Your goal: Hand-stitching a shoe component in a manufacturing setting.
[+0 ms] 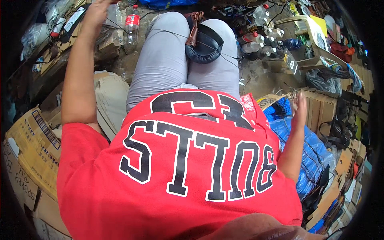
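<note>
A brown leather and black piece with a padded, gathered rim (204,52), like part of a shoe, rests between my knees on grey trousers (160,68). A thin dark cord (168,33) runs from it across both thighs, toward either side. Its ends are too fine to follow. My left hand (97,16) is raised far out at the upper left, its fingers cut off by the top edge. Out at the right, my right hand (299,105) is seen edge-on, fingers drawn together; what they hold, if anything, is too small to make out. Both hands are well apart from the piece.
A clear bottle with a red label (132,26) stands left of my knees. Several bottles (260,42) lie to the right, near a low wooden stand (306,30). Cardboard (34,148) is stacked at my left. A blue plastic bundle (306,154) sits beside my right arm.
</note>
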The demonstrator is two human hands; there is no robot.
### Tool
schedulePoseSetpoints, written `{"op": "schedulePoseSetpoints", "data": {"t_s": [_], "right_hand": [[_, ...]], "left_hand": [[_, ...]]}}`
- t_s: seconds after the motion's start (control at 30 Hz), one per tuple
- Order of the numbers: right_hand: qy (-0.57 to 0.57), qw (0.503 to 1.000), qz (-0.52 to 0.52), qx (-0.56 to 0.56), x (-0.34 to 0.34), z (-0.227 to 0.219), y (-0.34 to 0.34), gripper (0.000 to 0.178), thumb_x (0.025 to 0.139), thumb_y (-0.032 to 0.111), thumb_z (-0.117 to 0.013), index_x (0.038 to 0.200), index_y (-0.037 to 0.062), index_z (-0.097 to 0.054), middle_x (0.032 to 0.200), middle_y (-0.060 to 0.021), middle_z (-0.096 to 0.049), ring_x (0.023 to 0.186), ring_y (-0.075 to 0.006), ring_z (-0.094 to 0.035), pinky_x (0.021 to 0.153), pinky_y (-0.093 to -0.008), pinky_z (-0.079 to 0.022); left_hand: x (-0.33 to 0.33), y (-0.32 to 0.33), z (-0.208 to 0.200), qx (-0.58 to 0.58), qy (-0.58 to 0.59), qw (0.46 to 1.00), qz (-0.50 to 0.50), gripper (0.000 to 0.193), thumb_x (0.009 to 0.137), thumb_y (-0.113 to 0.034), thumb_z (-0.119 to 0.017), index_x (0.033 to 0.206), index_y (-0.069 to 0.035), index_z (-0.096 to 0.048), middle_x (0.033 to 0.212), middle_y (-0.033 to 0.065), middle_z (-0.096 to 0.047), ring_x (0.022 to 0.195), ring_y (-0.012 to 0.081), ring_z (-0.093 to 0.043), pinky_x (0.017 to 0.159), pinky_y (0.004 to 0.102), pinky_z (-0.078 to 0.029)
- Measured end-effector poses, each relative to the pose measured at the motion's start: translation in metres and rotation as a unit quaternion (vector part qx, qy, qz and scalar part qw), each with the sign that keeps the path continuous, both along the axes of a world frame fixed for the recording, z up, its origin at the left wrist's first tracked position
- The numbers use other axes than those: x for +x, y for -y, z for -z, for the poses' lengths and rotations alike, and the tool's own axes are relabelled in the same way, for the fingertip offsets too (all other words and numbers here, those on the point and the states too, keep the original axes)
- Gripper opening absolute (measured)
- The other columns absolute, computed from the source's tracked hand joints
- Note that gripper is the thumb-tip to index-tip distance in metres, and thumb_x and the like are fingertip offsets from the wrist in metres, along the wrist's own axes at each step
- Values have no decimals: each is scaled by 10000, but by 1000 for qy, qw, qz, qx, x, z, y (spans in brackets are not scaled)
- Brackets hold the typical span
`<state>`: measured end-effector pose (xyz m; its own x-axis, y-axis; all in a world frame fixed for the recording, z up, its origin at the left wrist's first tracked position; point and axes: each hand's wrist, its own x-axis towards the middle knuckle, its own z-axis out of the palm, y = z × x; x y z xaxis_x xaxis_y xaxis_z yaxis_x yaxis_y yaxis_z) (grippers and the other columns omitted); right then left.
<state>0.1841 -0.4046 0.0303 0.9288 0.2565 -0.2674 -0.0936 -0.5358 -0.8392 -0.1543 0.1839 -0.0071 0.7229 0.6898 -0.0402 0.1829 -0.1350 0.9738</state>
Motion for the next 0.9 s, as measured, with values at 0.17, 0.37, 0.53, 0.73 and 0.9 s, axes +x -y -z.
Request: {"op": "schedulePoseSetpoints", "data": {"t_s": [0.17, 0.37, 0.53, 0.73, 0.9], "right_hand": [[37, 932, -359, 42, -45, -29, -157, 310, 914, 274, -534, 1070, 28, -639, 1033, -45, -620, 940, -108, -541, 851, -244, -415], [-22, 826, -547, -137, -88, -25, -241, 308, 896, 286, -546, 774, 4, -559, 642, 15, -462, 629, -72, -405, 565, -262, -369], [-12, 833, -549, -65, -84, -29, -207, 252, 826, 175, -551, 677, -18, -486, 569, -20, -386, 564, -100, -378, 519, -291, -350], [-50, 920, -377, 91, -90, -50, -181, 122, 860, 127, -619, 850, 7, -637, 746, 18, -550, 705, -48, -500, 625, -204, -410], [93, 876, -472, -33, -90, -28, -202, 167, 826, 87, -632, 981, 42, -673, 761, -32, -553, 725, -88, -535, 637, -225, -433]], "left_hand": [[92, 144, -20, 207, -6, 950, 234, 221, 837, -238, -622, 973, -74, -679, 933, 78, -617, 869, 195, -574, 809, 310, -439], [138, 187, -2, 245, -39, 906, 343, 224, 767, -239, -691, 892, -56, -662, 883, 104, -595, 877, 226, -577, 794, 318, -440], [146, 186, 1, 211, -31, 909, 357, 238, 756, -244, -703, 825, -35, -611, 828, 85, -584, 822, 193, -567, 749, 307, -438], [150, 167, 14, -9, -27, 898, 439, 185, 822, -195, -651, 922, -39, -643, 852, 14, -619, 835, 113, -556, 788, 254, -426], [156, 166, 4, -29, -60, 883, 465, 199, 829, -147, -631, 991, -37, -665, 904, 25, -646, 881, 113, -570, 843, 249, -423]]}}
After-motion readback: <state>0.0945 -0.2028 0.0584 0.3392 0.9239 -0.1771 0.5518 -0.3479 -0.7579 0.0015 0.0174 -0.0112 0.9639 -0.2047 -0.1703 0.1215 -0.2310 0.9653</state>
